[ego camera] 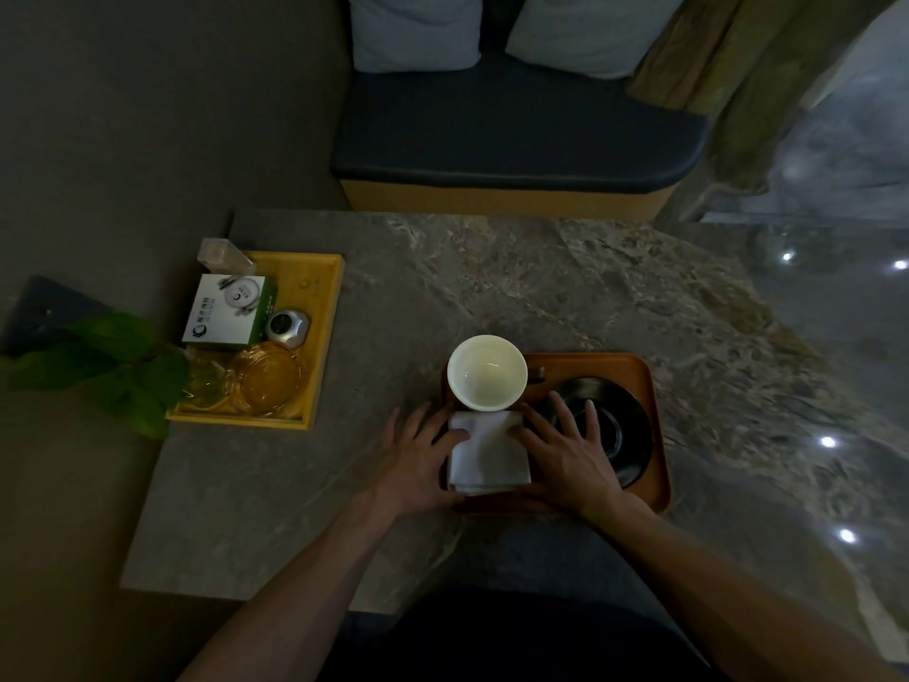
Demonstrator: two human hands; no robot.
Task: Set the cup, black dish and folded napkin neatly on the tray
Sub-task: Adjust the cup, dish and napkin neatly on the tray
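An orange-brown tray (656,411) lies on the stone table in front of me. A white cup (487,371) stands upright at the tray's far left corner. A round black dish (624,425) fills the tray's right half. A folded white napkin (489,452) lies flat at the tray's near left, just below the cup. My left hand (418,460) rests at the napkin's left edge, fingers spread and touching it. My right hand (565,450) lies flat at the napkin's right edge, its fingers reaching over the dish's left rim. Neither hand grips anything.
A yellow wooden tray (324,307) at the table's left holds a white-green box (226,312), a small silver clock (289,327), amber glass dishes (268,379) and a clear cover. Green leaves (113,366) overhang its left side. A dark bench (516,135) with pillows stands beyond the table.
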